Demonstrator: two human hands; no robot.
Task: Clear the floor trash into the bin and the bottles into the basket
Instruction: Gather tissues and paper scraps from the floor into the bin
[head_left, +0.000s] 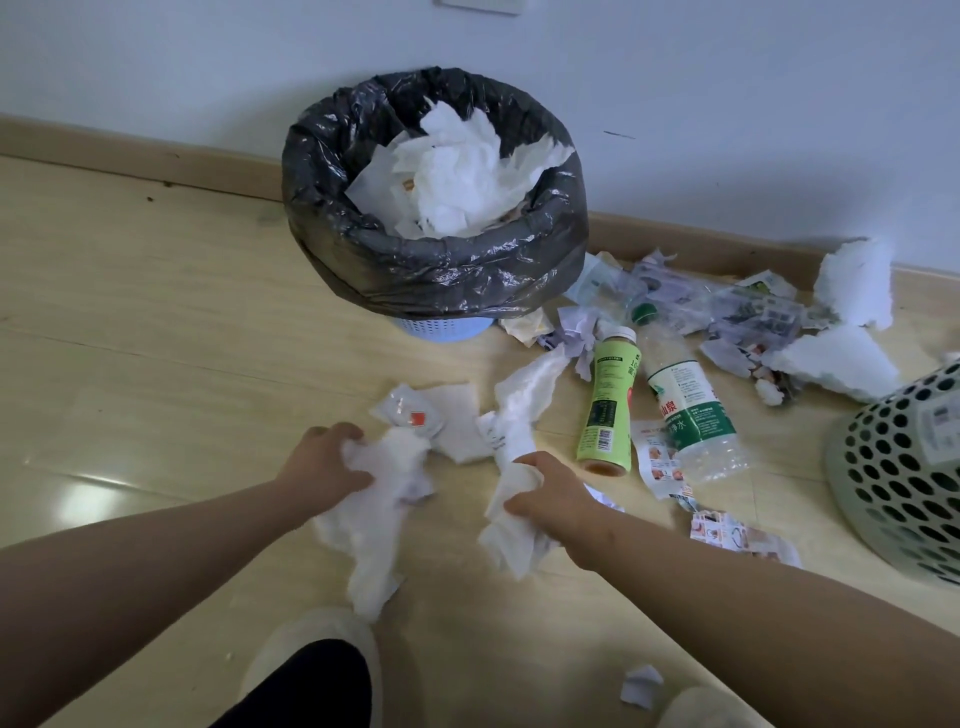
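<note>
My left hand (324, 460) grips a crumpled white tissue wad (371, 525) just above the floor. My right hand (553, 493) is closed on another white paper towel (511, 452) that stretches up toward the bottles. The bin (436, 275), lined with a black bag and heaped with white paper, stands by the wall ahead. A green-labelled bottle (608, 405) and a clear water bottle (685, 405) lie side by side on the floor, right of my right hand. The perforated pale basket (898, 478) is at the right edge.
Wrappers, torn paper and white tissue clumps (852, 280) are strewn along the baseboard right of the bin. A small packet (413, 413) and printed scraps (727, 530) lie near my hands. My slippered feet (311, 670) are at the bottom, with a paper scrap (641, 686) between them.
</note>
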